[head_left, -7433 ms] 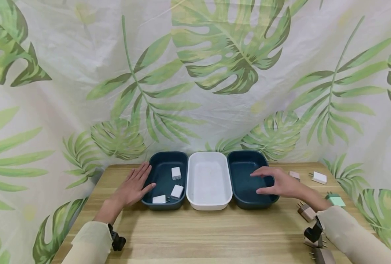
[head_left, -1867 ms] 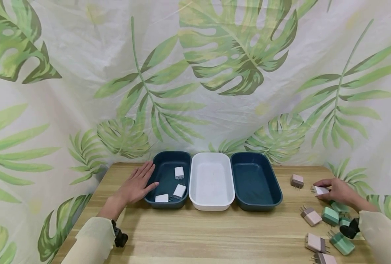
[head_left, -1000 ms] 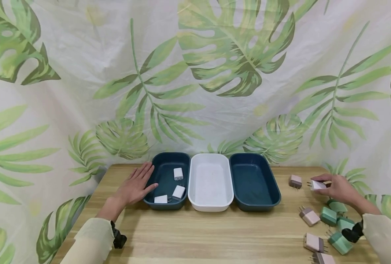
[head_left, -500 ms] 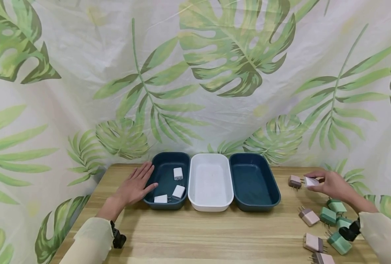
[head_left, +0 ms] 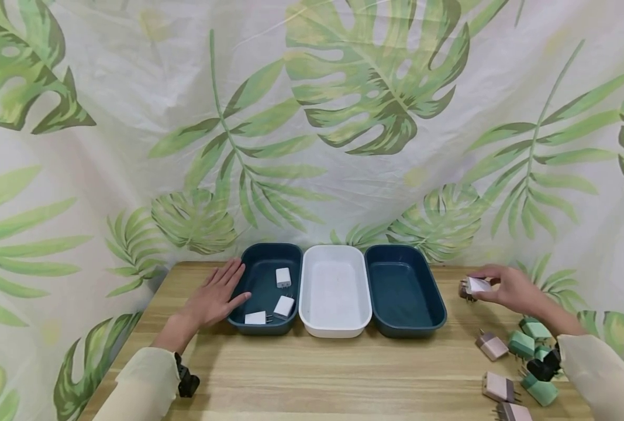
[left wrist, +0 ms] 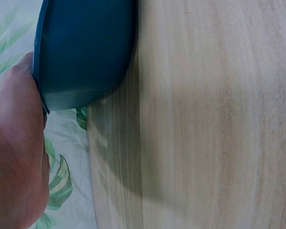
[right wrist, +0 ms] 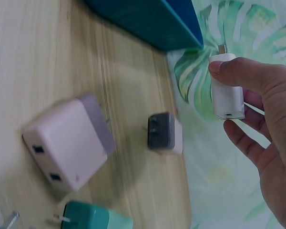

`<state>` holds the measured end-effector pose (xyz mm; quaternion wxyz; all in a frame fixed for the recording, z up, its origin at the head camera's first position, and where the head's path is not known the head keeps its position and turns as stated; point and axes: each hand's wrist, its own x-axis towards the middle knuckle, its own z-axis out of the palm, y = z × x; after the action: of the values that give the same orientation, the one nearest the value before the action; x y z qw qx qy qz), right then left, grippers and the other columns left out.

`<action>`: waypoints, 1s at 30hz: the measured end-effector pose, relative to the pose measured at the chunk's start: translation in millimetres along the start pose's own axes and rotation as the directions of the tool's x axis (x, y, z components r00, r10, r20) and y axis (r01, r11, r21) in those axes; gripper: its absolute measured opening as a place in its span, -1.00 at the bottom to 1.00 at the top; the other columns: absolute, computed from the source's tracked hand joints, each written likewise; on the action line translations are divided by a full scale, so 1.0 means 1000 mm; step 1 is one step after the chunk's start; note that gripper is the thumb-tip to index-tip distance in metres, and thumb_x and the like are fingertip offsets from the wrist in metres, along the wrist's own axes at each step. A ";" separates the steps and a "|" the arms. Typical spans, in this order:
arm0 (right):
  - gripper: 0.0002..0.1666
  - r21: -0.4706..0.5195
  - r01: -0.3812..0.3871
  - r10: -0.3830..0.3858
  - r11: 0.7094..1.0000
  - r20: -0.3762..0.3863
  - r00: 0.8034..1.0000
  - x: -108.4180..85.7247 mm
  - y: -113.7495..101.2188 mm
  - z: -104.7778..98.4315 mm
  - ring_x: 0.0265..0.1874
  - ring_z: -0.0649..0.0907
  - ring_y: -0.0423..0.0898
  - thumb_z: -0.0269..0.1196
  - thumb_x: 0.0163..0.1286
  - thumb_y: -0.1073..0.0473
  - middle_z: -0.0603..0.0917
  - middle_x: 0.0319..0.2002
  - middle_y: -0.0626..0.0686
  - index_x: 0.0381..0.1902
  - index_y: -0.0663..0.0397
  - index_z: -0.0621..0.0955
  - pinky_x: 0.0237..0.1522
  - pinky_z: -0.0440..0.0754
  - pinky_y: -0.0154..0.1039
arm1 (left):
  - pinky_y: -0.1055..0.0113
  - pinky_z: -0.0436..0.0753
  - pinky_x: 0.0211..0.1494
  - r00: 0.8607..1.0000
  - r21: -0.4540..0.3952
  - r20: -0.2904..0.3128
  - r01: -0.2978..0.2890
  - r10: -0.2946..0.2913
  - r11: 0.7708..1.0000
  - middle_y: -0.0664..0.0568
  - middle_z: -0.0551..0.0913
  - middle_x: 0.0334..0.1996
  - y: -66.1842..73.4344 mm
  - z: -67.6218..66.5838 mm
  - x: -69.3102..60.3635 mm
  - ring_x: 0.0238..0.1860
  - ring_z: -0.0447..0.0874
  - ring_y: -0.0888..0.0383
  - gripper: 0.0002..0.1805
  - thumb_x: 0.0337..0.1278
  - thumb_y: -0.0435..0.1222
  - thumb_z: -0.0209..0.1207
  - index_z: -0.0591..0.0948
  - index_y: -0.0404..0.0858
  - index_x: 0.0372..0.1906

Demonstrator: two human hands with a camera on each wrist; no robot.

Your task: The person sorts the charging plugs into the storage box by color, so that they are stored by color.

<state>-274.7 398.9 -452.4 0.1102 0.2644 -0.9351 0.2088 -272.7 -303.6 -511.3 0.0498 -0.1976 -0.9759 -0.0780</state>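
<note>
My right hand pinches a white charger plug between thumb and fingers, lifted above the table on the right. In the head view it passes in front of a pink and brown charger, which stands on the table and is partly hidden there. My left hand rests with straight fingers on the left rim of the left dark blue bin, its thumb over the edge. Several white chargers with prongs lie inside that bin.
Beside the left bin stand a white bin and another dark blue bin, side by side. Pink and brown chargers and green chargers lie at the table's right, below my right forearm. A leaf-print cloth hangs behind the table.
Earlier, my right hand moved from over the right bin to a white charger on the table and took hold of it. Since then it has carried it left. The left hand stays put.
</note>
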 end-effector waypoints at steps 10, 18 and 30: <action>-0.45 -0.068 -0.031 0.034 0.997 0.043 0.998 0.013 -0.029 0.000 -0.27 0.74 -0.14 0.61 0.22 0.02 0.82 -0.05 0.03 0.15 0.02 0.79 -0.37 0.61 -0.28 | -0.26 0.00 0.67 1.000 -0.001 0.021 0.010 -0.010 1.000 -0.25 0.00 0.71 -0.002 0.002 0.000 0.71 -0.10 -0.23 -0.08 0.60 0.21 -0.04 0.10 -0.33 0.70; -0.50 0.086 0.117 -0.120 0.989 0.028 0.992 0.027 -0.044 0.010 -0.17 0.73 -0.20 0.58 0.27 0.17 0.80 0.02 0.06 0.16 0.13 0.78 -0.29 0.69 -0.24 | -0.25 0.00 0.68 1.000 -0.004 0.019 0.013 -0.013 1.000 -0.24 0.00 0.71 -0.002 0.003 0.000 0.71 -0.11 -0.23 -0.07 0.60 0.22 -0.06 0.10 -0.33 0.70; -0.52 0.111 0.162 -0.165 0.980 0.019 0.986 0.051 -0.069 0.025 -0.16 0.80 0.01 0.62 0.18 0.24 0.81 0.02 0.18 0.07 0.20 0.80 -0.32 0.70 -0.29 | -0.27 -0.04 0.67 0.999 -0.020 0.030 0.013 -0.012 1.000 -0.24 -0.02 0.72 -0.002 0.002 0.000 0.72 -0.14 -0.22 -0.07 0.60 0.22 -0.05 0.08 -0.33 0.71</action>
<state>-282.6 311.1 -435.6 0.0994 0.3490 -0.8988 0.2460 -273.5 -304.7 -513.8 0.0326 -0.1931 -0.9769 -0.0853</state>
